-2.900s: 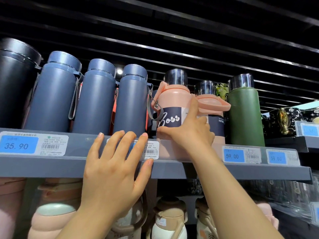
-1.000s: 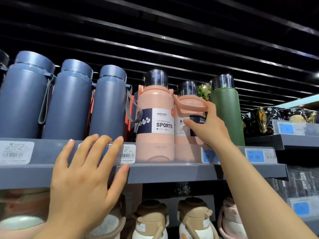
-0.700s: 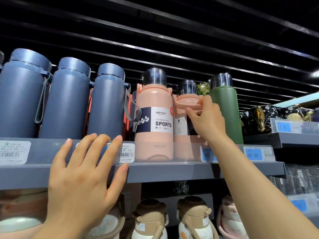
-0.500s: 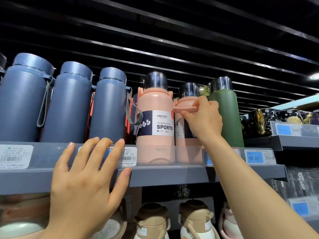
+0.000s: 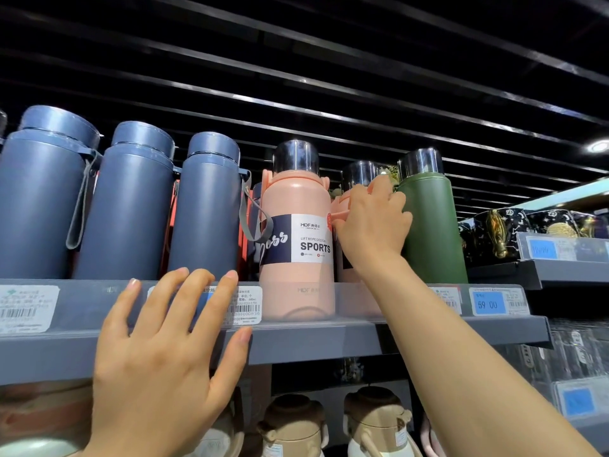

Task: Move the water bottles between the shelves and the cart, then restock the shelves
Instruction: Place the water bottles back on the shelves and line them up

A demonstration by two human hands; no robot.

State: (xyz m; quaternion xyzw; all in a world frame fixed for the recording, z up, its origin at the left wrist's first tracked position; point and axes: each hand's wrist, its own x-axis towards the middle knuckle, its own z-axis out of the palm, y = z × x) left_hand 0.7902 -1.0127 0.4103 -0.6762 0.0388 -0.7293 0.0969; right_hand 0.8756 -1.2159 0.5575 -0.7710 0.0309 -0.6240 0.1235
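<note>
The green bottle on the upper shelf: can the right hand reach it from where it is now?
Probably yes. The right hand grips the handle of the second pink bottle right beside the green bottle, with nothing between them.

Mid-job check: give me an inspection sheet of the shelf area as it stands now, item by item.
Surface: grey upper shelf with a clear front strip carrying price tags.
Job's things: three blue bottles stand upright at left; pink SPORTS bottle upright mid-shelf; second pink bottle beside it, mostly hidden; green bottle upright at right.
Clutter: dark patterned mugs on the neighbouring shelf; beige-brown bottles on the shelf below.
Grippers: left hand flat on the shelf front, fingers spread; right hand grips the second pink bottle's handle.
Cables: nothing seen.
Surroundings: dark slatted ceiling, a ceiling light.
</note>
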